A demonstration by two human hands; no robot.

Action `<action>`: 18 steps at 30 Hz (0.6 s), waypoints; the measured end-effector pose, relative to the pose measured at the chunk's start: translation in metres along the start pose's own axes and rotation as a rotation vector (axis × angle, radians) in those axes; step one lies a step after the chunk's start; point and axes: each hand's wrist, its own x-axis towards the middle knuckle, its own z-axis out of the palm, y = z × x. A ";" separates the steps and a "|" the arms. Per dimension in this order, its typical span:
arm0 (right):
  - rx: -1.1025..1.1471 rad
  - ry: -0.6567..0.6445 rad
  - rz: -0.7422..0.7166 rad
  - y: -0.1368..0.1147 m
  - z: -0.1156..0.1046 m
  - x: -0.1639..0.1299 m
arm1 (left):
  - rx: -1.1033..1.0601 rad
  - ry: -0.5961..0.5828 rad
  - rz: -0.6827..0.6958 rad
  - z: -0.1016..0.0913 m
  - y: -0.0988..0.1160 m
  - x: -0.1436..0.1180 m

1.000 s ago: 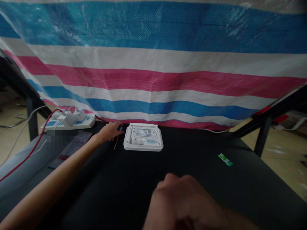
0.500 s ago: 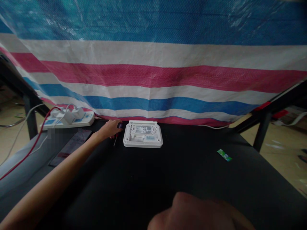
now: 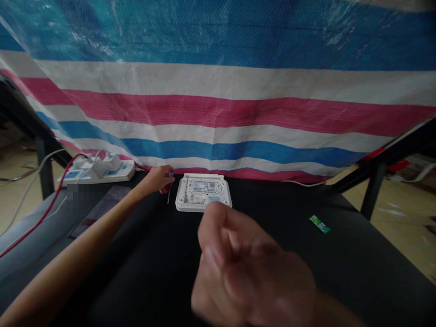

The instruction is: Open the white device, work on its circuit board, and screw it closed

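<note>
Black tabletop (image 3: 272, 254) backed by a striped tarp (image 3: 218, 104) in blue, white and pink, hung along the far edge; tan floor visible past both sides. Left hand (image 3: 157, 180) was stretched out to the far edge, fingers wrapped round a small screwdriver (image 3: 168, 187), its thin shaft pointing down at the tabletop and a dark bluish handle showing at the fingers. Right hand (image 3: 248, 268) was raised close to the camera over the near middle of the tabletop, blurred, fingers loosely curled; cannot tell if it held anything. Just right of the left hand, apart from the screwdriver tip, lay a white router (image 3: 203, 198) at the far edge, flat with its underside up: rounded rectangular shell, grid of vent holes, a pale label in the middle and a small blue sticker near its near edge. White power strip (image 3: 102, 170) with plugs sat at the far left corner, a red cable (image 3: 41, 213) trailing from it along the left edge. Small green packet (image 3: 319, 224) lay toward the right edge, well apart from the router.
</note>
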 end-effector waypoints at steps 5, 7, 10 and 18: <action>-0.528 0.458 -0.180 0.021 -0.033 0.043 | -0.561 0.045 0.090 0.012 0.027 -0.012; -0.848 0.522 -0.132 0.035 -0.048 0.057 | -0.714 0.046 0.120 0.023 0.036 -0.018; -1.040 0.443 0.017 0.050 -0.063 0.068 | -0.838 0.073 0.166 0.039 0.044 -0.027; -1.100 0.272 0.154 0.064 -0.079 0.075 | -0.839 0.106 0.181 0.058 0.044 -0.033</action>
